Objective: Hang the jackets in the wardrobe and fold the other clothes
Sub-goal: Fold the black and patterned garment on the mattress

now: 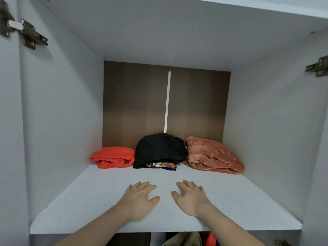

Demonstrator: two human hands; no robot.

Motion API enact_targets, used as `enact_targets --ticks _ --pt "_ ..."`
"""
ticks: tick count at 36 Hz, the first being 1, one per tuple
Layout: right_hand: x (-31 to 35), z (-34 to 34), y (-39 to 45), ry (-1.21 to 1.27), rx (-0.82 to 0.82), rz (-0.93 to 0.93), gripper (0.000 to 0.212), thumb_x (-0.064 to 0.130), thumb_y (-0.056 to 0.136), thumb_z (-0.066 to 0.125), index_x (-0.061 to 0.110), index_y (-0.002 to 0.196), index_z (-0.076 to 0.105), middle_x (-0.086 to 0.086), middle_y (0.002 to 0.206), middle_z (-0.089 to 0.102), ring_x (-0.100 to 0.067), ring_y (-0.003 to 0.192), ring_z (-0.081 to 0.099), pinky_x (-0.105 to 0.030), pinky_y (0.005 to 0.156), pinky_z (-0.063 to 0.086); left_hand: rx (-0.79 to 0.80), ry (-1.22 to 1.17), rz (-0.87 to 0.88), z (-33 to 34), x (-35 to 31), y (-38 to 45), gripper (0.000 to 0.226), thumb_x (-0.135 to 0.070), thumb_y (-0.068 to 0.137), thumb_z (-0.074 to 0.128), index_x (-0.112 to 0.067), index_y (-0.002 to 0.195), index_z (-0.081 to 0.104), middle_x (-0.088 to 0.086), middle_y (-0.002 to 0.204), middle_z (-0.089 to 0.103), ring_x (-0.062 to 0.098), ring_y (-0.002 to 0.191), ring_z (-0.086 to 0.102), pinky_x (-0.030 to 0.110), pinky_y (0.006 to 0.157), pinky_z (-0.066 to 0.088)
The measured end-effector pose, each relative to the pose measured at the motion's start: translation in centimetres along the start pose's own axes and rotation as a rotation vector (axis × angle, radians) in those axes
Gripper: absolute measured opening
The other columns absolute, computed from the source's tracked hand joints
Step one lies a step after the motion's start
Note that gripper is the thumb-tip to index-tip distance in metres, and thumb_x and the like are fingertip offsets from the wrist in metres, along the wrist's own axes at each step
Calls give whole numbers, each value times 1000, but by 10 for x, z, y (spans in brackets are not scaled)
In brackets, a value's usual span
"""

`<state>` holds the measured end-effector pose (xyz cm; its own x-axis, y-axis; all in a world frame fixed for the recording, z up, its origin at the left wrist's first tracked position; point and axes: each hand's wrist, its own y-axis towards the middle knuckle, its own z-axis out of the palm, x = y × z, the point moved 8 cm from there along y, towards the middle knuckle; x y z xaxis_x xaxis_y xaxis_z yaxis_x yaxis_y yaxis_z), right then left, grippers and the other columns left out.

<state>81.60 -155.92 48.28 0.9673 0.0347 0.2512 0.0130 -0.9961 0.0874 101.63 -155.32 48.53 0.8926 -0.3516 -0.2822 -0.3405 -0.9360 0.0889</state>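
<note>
Upper wardrobe shelf (88,206), seen from the front: my left hand (138,199) and right hand (190,198) lie palm-down on the bare front part of the shelf, side by side and apart, fingers (142,185) spread and released, grasping nothing. Three folded garments sit in a row against the brown back panel (134,103), well beyond my hands: an orange-red garment (113,157) at left, a black garment (159,150) with a bright printed piece showing under its front edge at centre, and a rust-coloured fleece (213,155) at right, each touching or just beside its neighbour. Below the shelf's front edge, parts of tan and red clothing (188,239) are visible, and metal hinges (26,32) are fixed to the side walls.
</note>
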Motion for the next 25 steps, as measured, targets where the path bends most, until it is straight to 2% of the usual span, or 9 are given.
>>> enact_targets --ticks 8,11,14,17,20,23,25 --pt "8 -7 -49 33 16 -46 68 62 99 28 29 159 30 0 169 19 -21 156 12 -45 126 5 9 50 -61 -5 -5 -7 57 -55 106 27 -34 159 28 -7 169 20 18 155 15 39 127 10" --pt "7 -14 -75 87 -82 -55 62 57 99 34 28 153 43 -1 163 33 -21 150 26 -39 124 15 -46 46 -97 -11 -7 -15 55 -53 106 33 -30 156 37 -6 164 31 20 150 29 35 122 22" --pt "5 -17 -108 77 -224 -84 56 52 102 33 25 148 50 0 156 44 -21 144 36 -37 121 22 -83 39 -143 -15 -10 -24 51 -50 106 36 -28 152 43 -3 160 39 22 145 37 34 117 30" --pt "-6 -16 -145 139 -303 -114 53 51 104 35 27 150 48 5 159 41 -16 148 30 -34 125 13 -61 37 -139 -8 -21 -35 54 -49 107 34 -26 155 39 -2 164 34 21 149 31 33 120 24" --pt "-28 -18 -185 201 -292 -152 56 49 100 46 31 153 42 10 163 33 -10 152 21 -28 125 2 -51 35 -113 8 -42 -60 61 -58 106 27 -29 160 29 -2 168 22 22 155 19 36 124 14" --pt "-58 -27 -231 380 -252 -146 54 47 98 56 36 150 46 17 162 29 -3 151 21 -25 123 13 -162 65 -57 21 -78 -102 63 -61 104 25 -33 160 27 -2 169 20 26 156 15 39 125 10" --pt "-82 -32 -266 505 -238 -97 53 47 98 59 36 149 47 21 158 30 3 147 25 -20 120 19 -197 -12 33 31 -112 -133 61 -62 103 31 -35 158 32 -8 167 23 24 156 12 38 127 8"
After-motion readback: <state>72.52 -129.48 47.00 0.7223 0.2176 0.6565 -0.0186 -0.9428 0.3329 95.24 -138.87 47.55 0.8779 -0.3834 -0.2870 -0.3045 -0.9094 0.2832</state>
